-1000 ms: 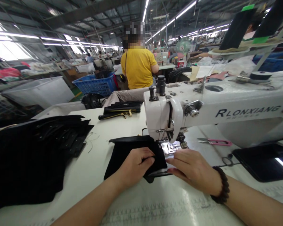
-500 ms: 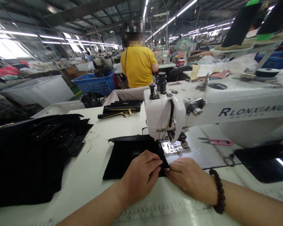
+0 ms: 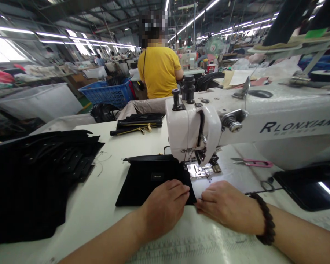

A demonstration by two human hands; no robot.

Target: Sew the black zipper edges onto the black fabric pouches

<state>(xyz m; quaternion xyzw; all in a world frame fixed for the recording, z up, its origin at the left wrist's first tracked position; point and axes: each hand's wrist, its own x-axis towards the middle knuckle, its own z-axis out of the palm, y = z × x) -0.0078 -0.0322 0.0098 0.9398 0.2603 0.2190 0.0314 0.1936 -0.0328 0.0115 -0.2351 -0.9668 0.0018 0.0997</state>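
Observation:
A black fabric pouch [image 3: 143, 187] with a small label lies flat on the white table, its right edge beside the presser foot [image 3: 200, 170] of the sewing machine [image 3: 194, 128]. My left hand [image 3: 165, 203] rests on its near right part, fingers bent together and gripping the cloth near the edge. At the near right corner, the closed fingers of my right hand [image 3: 228, 207] pinch the fabric; the fingertips are partly hidden. A strip with a raised edge runs along the pouch's far side. The beaded bracelet [image 3: 265, 220] is on my right wrist.
Stacked black pieces [image 3: 35, 183] cover the table's left. Black zippered pieces [image 3: 139, 123] lie behind the pouch. To the right are pink-handled thread snips [image 3: 255, 163] and a dark tablet-like device [image 3: 310, 187]. A person in yellow [image 3: 159, 71] sits beyond, near a blue basket [image 3: 107, 93].
The view has shifted slightly. My left hand has slid a little toward the near side of the pouch, uncovering the label. My right hand still pinches the corner.

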